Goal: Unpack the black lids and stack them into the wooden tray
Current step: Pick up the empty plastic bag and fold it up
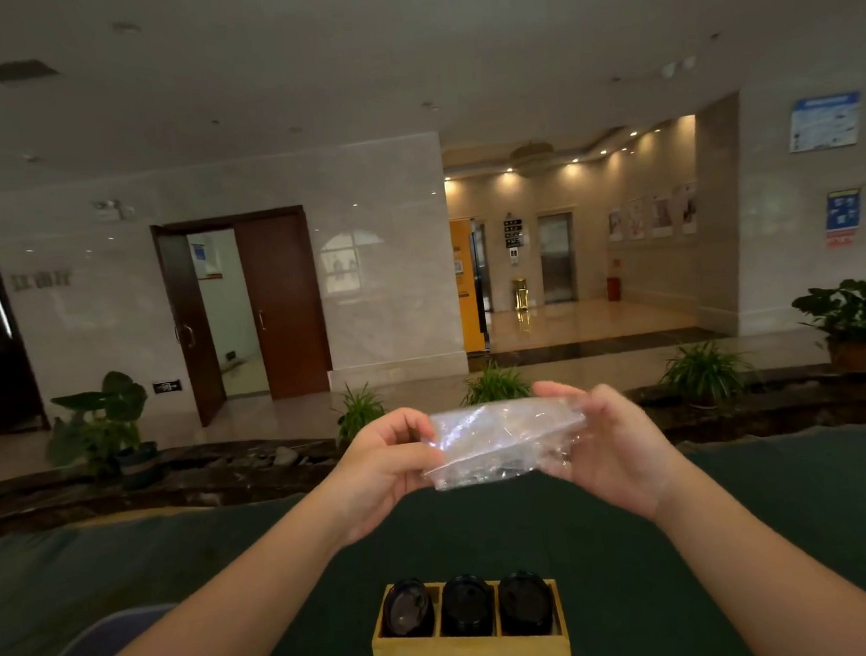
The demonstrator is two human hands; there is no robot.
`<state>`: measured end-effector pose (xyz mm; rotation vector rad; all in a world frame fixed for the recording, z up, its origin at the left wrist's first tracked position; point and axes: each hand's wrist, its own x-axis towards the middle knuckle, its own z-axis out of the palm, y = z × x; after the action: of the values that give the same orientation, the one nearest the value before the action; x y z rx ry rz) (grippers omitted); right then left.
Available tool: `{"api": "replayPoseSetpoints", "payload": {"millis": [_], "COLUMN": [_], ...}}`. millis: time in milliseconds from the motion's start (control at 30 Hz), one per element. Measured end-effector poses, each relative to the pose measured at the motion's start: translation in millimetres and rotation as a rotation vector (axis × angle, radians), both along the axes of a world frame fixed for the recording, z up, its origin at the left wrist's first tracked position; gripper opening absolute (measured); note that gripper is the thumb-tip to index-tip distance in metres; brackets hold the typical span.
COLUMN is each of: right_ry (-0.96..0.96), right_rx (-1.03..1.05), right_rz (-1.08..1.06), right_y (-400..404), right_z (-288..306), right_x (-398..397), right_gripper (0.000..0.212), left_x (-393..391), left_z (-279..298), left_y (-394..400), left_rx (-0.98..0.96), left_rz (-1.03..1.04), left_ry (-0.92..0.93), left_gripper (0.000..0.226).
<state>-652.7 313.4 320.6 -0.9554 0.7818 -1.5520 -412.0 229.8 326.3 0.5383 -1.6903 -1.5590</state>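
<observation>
Holding a clear wrapper (499,443) at mid-frame, the left hand (384,467) pinches its left end and the right hand (610,448) grips its right end. It looks empty, light, limp and slippery, best taken by the edges. Black lids (467,604) stand in all three compartments of the tray (471,652) at bottom centre on the desk (738,537).

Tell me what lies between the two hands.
In the head view, a clear plastic bag spans the gap: left hand grips one end, right hand the other. No lids show inside it.
</observation>
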Motion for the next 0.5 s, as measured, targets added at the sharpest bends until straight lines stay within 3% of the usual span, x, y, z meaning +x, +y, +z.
{"api": "replayPoseSetpoints", "payload": {"millis": [67,200,267,500], "right_ry": [-0.057,0.161,0.172,0.045], "right_rx": [0.026,0.100,0.101,0.151], "right_rz": [0.021,-0.011,-0.039,-0.325], "right_y": [2.2,8.5,14.5,55.3], "right_z": [-0.8,-8.4,-13.4,-59.9], "right_x": [-5.7,-17.9,-27.2,-70.5], "right_gripper": [0.050,0.060,0.064,0.051], "left_x": [-5.8,-22.6,-32.8,-102.6], "left_z": [-0.3,-6.7,-11.2,-43.4], "left_y": [0.1,-3.7,-6.6,-3.7], "left_rx": [-0.070,-0.104,-0.097,-0.052], "left_rz": [0.053,0.073,0.038,-0.116], "left_ry": [-0.033,-0.087,-0.106,-0.188], "left_gripper": [0.020,0.020,0.020,0.023]}}
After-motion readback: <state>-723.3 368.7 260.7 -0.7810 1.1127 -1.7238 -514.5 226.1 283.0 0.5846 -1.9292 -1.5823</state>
